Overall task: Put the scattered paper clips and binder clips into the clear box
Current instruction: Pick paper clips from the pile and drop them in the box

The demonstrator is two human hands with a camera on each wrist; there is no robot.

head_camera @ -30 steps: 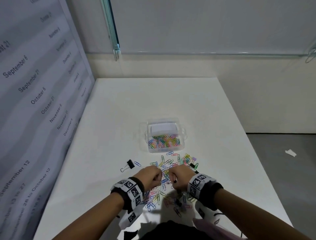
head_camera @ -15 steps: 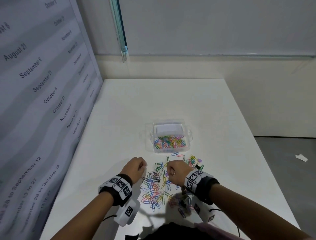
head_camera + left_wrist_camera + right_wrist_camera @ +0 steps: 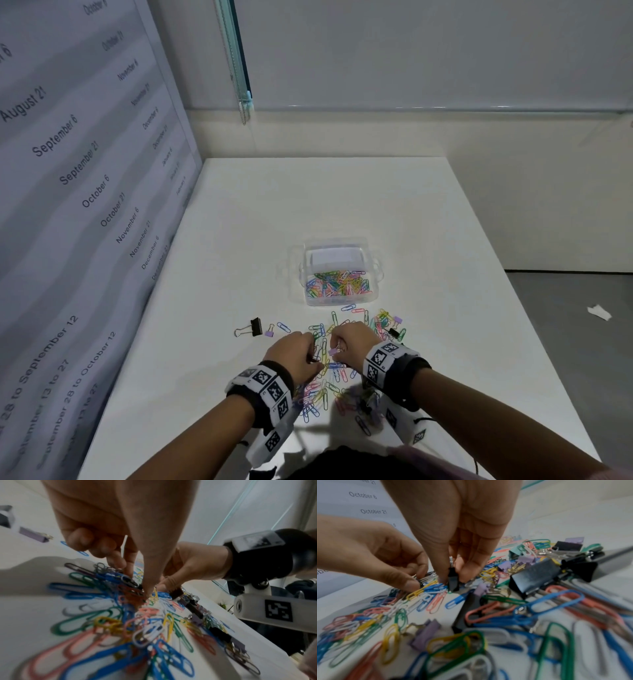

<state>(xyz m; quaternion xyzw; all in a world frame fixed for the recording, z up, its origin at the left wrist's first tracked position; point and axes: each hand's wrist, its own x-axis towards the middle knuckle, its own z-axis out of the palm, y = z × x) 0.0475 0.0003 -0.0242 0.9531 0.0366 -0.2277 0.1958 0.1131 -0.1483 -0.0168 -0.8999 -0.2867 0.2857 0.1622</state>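
The clear box [image 3: 375, 270] stands mid-table with several coloured paper clips [image 3: 337, 282] in it. In front of it lies a scattered pile of paper clips [image 3: 322, 394] and binder clips [image 3: 534, 577]. Both hands work close together over the pile. My right hand [image 3: 337, 349] pinches a small black binder clip [image 3: 453, 580] between thumb and fingers, its tip on the table. My left hand [image 3: 313, 356] pinches a small dark binder clip [image 3: 131, 582] in the heap, thumb and forefinger curled down.
A black binder clip [image 3: 253, 328] and a small purple one [image 3: 269, 332] lie apart at the left of the pile. A wall panel printed with dates [image 3: 85, 205] borders the table's left side. The table's right edge [image 3: 534, 329] drops to the floor.
Half a second ago my left hand was out to the left of the pile; it has come back beside the right hand. The right hand stayed over the pile.
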